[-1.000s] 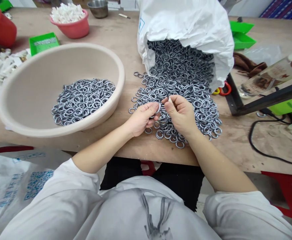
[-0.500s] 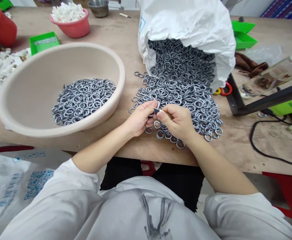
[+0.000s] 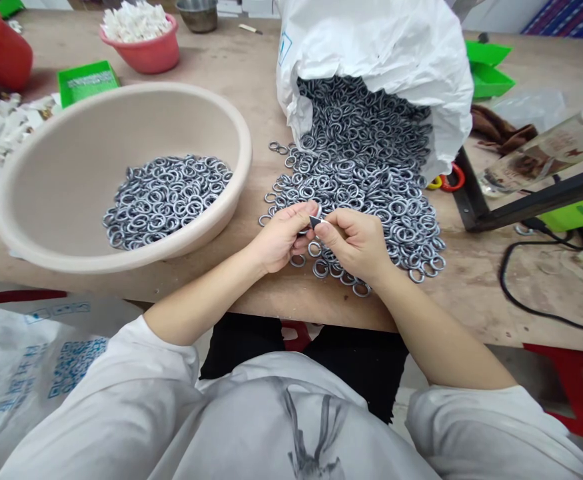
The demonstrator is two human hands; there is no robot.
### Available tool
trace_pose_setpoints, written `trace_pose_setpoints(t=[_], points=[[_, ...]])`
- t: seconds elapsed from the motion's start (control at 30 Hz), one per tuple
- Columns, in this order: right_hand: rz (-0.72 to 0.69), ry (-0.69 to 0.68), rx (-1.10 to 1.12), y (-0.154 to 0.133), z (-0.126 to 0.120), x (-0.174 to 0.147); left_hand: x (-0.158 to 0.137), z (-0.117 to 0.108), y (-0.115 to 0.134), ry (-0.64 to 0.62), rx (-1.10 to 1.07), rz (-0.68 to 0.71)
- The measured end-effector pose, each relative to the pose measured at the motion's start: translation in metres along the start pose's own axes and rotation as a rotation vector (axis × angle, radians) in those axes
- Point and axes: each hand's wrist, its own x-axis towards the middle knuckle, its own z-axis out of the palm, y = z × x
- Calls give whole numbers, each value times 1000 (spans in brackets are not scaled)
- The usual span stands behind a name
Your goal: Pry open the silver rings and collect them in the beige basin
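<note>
In the head view my two hands meet over the near edge of a spilled heap of grey metal-looking rings [image 3: 356, 190]. My left hand [image 3: 282, 239] is closed, thumb against fingers, pinching a ring [image 3: 318, 211] that shows only in part. My right hand [image 3: 358, 243] is closed around a small blade [image 3: 315, 221] with a dark pointed tip; its handle is hidden in the fingers. The blade's tip lies at my left thumb, close against the ring. Whether it touches the ring I cannot tell.
A large beige basin [image 3: 46, 247] with more rings stands left. A white sack [image 3: 371, 40] lies open behind the heap. Farther back are a red bowl [image 3: 146, 57] of white pieces and a green tray [image 3: 87, 83]. A black metal frame [image 3: 476, 210] and cable [image 3: 508, 280] are right.
Both hands keep their grips and place. The blade's tip has shifted very slightly at my left thumb; the whole view has moved a touch.
</note>
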Motion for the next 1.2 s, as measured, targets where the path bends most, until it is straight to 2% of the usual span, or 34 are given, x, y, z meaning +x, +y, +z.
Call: trace_pose_setpoints(t=[0.17, 0.33, 0.43, 0.5, 0.6, 0.7, 0.77, 0.87, 0.93, 1.03, 1.13, 1.2], points=[[43, -2, 22, 4, 0, 2, -2, -1, -1, -20, 15, -5], [196, 250, 91, 29, -8, 11, -5, 2, 0, -154, 26, -44], [228, 269, 82, 36, -11, 14, -5, 0, 8, -86, -25, -11], [278, 159, 32, 33, -9, 13, -6, -2, 16, -23, -83, 43], [345, -99, -143, 24, -3, 12, -10, -4, 24, -9, -153, 86], [273, -310, -388, 15, 3, 10, -12, -3, 26, -41, -166, 56], [241, -404, -539, 11, 7, 9, -12, -2, 26, -31, -191, 17], [253, -456, -651, 8, 10, 8, -10, 0, 26, 58, -255, -58], [258, -424, -614, 10, 8, 8, -8, 1, 28, 124, -285, -90], [301, -257, -426, 18, 1, 11, -6, 1, 29, 179, -282, -87], [393, -44, -71, 29, -7, 15, -4, 0, 28, 221, -250, -86], [410, 51, 218, 34, -9, 16, -2, -1, 25, 234, -239, -108]])
